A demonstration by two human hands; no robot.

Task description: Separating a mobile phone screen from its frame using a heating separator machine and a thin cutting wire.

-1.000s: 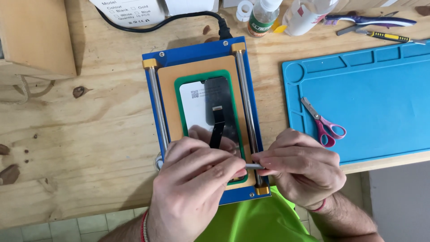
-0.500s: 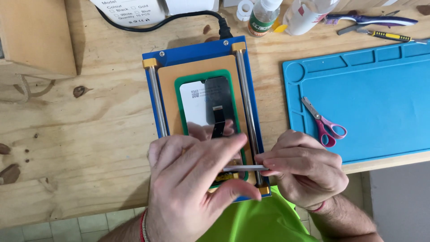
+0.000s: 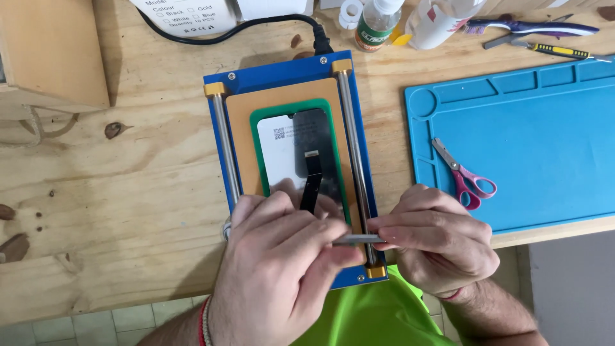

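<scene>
Two hands meet over the wooden bench (image 3: 128, 192). On it the blue heating plate (image 3: 275, 80) carries a phone screen (image 3: 301, 154). At six o'clock, left hand (image 3: 282, 269) presses the screen, right hand (image 3: 435, 240) pinches a thin metal tool (image 3: 355, 239).

Two hands show, the left (image 3: 282, 269) and the right (image 3: 435, 247), with one thin metal tool (image 3: 359, 239) between them. One blue plate (image 3: 269, 77) lies on the tabletop (image 3: 128, 211), carrying two steel rods (image 3: 351, 147), one green frame (image 3: 256, 122) and one phone screen (image 3: 295, 154). One blue mat (image 3: 544, 128) bears one pair of scissors (image 3: 464, 176). Two bottles (image 3: 378, 19) stand at the far edge (tops cut off), beside one toothbrush (image 3: 532, 27), one cable (image 3: 243, 29) and one wooden box (image 3: 51, 51).
</scene>
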